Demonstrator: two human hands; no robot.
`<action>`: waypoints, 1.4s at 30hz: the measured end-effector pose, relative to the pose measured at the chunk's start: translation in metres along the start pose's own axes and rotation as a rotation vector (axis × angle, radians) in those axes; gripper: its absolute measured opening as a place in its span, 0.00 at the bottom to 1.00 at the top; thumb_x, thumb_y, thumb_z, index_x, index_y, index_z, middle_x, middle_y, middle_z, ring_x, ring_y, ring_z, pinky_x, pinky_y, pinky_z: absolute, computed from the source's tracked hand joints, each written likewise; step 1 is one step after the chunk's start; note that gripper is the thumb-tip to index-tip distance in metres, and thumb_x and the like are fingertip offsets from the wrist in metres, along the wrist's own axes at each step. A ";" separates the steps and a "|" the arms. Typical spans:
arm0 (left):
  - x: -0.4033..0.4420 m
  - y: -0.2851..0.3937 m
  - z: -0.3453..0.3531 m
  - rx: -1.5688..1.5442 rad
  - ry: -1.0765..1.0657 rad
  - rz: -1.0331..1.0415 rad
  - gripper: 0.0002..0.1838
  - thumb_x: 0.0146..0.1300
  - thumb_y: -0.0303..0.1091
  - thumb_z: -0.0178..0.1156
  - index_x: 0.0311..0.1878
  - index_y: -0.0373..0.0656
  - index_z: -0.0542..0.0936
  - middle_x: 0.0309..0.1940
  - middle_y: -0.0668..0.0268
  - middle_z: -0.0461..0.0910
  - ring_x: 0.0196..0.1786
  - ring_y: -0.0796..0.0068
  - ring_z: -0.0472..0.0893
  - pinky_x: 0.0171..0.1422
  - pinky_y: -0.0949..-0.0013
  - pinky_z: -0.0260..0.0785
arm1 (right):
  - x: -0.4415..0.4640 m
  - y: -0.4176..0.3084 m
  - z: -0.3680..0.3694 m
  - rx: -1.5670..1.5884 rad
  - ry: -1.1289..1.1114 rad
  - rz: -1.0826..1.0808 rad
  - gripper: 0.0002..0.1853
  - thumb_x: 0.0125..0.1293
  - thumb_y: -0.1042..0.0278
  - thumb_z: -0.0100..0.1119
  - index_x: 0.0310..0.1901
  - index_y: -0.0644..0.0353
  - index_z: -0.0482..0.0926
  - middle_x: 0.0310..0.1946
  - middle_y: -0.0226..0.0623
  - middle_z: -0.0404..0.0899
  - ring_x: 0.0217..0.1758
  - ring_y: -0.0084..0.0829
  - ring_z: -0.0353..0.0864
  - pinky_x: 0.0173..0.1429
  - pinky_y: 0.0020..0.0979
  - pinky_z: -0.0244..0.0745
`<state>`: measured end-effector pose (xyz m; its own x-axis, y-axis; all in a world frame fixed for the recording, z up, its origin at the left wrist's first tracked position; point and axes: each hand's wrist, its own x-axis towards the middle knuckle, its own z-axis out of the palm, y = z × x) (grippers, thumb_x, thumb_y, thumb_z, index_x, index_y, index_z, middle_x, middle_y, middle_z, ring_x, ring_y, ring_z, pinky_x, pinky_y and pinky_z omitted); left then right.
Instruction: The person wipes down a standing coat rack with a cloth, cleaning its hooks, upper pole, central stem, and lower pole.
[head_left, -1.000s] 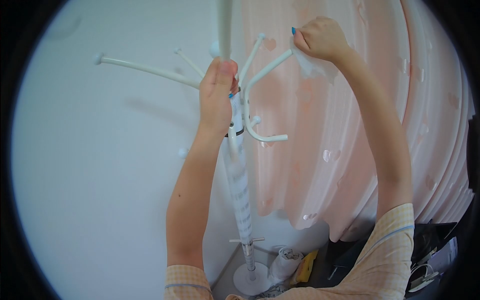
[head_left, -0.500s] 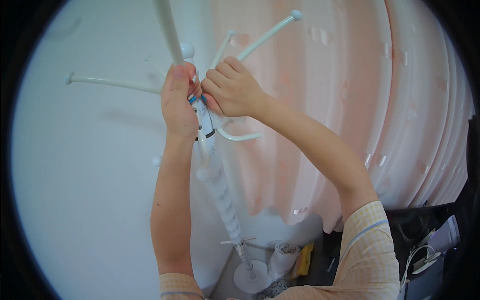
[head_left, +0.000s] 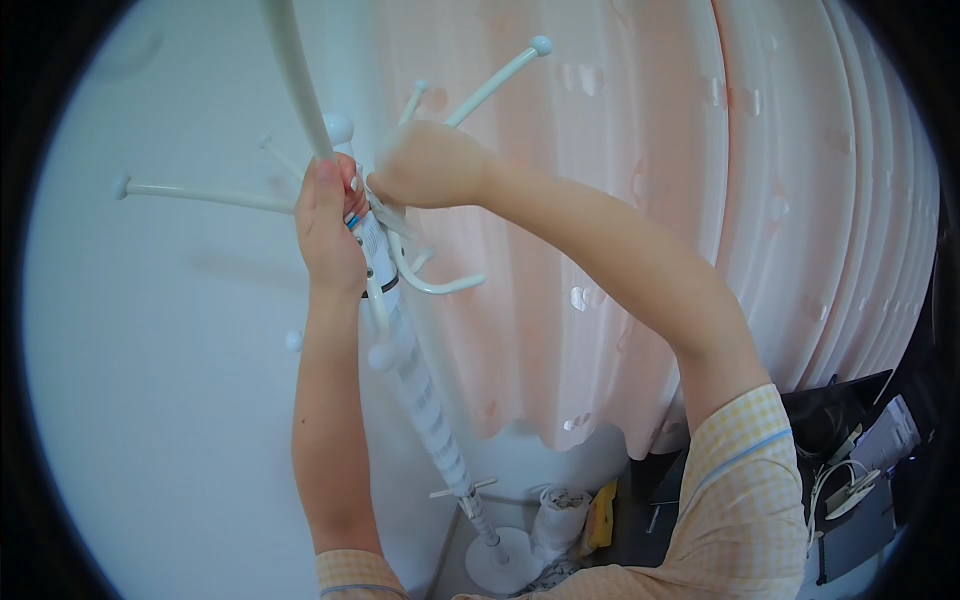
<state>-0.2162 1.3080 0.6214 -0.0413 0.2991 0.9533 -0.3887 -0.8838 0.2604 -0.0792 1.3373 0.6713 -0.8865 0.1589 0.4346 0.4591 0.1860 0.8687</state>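
Though blurred, right hand (head_left: 430,165), seemingly fisted over white cloth (head_left: 405,228), across curtain (head_left: 610,130); left hand (head_left: 332,235) closed around white rack arm (head_left: 293,68).

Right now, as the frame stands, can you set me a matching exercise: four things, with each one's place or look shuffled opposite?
1. Left hand
2. Curtain
3. Base
4. Yellow item

A. Beside the white roll
B. Round, at the rack's foot
C. Gripping near the rack's top
D. Pale pink, hanging

Pairs: 1-C, 2-D, 3-B, 4-A
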 end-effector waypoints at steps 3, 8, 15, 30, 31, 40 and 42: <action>-0.001 -0.001 -0.004 -0.005 -0.002 -0.006 0.18 0.65 0.44 0.38 0.23 0.43 0.61 0.16 0.73 0.53 0.21 0.83 0.51 0.26 0.78 0.45 | -0.017 0.026 -0.003 -0.053 0.158 0.096 0.03 0.46 0.66 0.53 0.22 0.52 0.72 0.14 0.31 0.71 0.21 0.37 0.74 0.27 0.35 0.68; -0.002 0.001 -0.011 0.012 0.007 0.006 0.18 0.65 0.45 0.38 0.24 0.43 0.61 0.16 0.73 0.53 0.21 0.83 0.51 0.26 0.78 0.45 | -0.050 0.094 -0.033 -0.221 0.059 0.224 0.01 0.46 0.67 0.53 0.23 0.50 0.74 0.18 0.31 0.75 0.25 0.34 0.76 0.31 0.35 0.68; -0.001 -0.001 -0.010 -0.027 -0.046 0.015 0.19 0.65 0.48 0.38 0.24 0.43 0.61 0.17 0.73 0.52 0.21 0.83 0.51 0.26 0.78 0.44 | -0.045 0.086 -0.041 -0.320 -0.042 0.358 0.07 0.45 0.64 0.51 0.17 0.53 0.76 0.20 0.37 0.77 0.27 0.34 0.78 0.42 0.33 0.68; 0.001 -0.009 -0.012 -0.012 0.004 0.035 0.22 0.64 0.52 0.39 0.24 0.43 0.62 0.16 0.73 0.53 0.21 0.83 0.51 0.25 0.79 0.45 | 0.018 -0.054 0.002 -0.266 -0.033 0.279 0.04 0.42 0.68 0.55 0.15 0.53 0.73 0.13 0.29 0.71 0.20 0.30 0.70 0.34 0.30 0.59; 0.001 -0.010 -0.012 0.006 0.006 0.046 0.22 0.64 0.51 0.38 0.24 0.43 0.62 0.16 0.73 0.53 0.21 0.83 0.52 0.25 0.79 0.45 | 0.014 -0.058 0.008 -0.370 0.057 0.310 0.04 0.45 0.67 0.54 0.17 0.53 0.76 0.16 0.30 0.73 0.24 0.30 0.71 0.38 0.32 0.62; 0.002 -0.007 -0.007 0.039 -0.019 0.054 0.22 0.64 0.51 0.38 0.23 0.43 0.63 0.16 0.73 0.53 0.21 0.82 0.52 0.25 0.78 0.46 | 0.017 -0.028 -0.019 0.039 -0.277 0.239 0.08 0.46 0.64 0.51 0.19 0.55 0.78 0.21 0.39 0.78 0.28 0.35 0.79 0.37 0.36 0.70; 0.002 -0.005 -0.006 0.045 -0.030 0.048 0.22 0.64 0.51 0.38 0.24 0.43 0.63 0.16 0.73 0.53 0.21 0.82 0.52 0.26 0.77 0.46 | 0.021 -0.017 -0.039 0.091 -0.344 0.202 0.09 0.46 0.63 0.50 0.20 0.56 0.79 0.22 0.40 0.78 0.29 0.36 0.79 0.35 0.37 0.71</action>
<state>-0.2198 1.3156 0.6208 -0.0310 0.2454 0.9689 -0.3450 -0.9124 0.2200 -0.1076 1.2998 0.6752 -0.7142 0.5133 0.4758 0.6388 0.2004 0.7428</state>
